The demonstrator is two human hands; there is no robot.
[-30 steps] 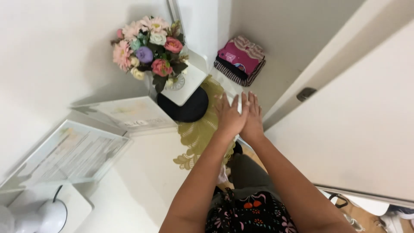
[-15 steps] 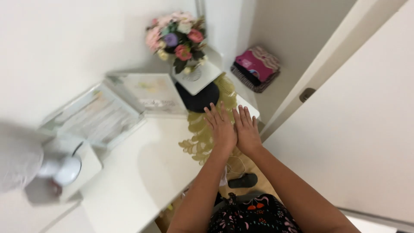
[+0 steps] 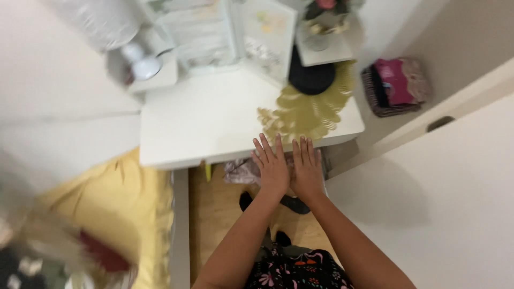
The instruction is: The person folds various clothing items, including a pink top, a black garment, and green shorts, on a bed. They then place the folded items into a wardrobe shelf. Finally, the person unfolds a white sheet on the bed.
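White table edge under flat, side-by-side left hand and right hand

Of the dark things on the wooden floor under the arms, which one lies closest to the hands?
The larger black piece just under the right hand, beside the wrist; the smaller one lies left of the left hand's forearm, the third lower.

Smooth matt white table, lacy olive cloth doily — plank wood floor, folded pink fabric
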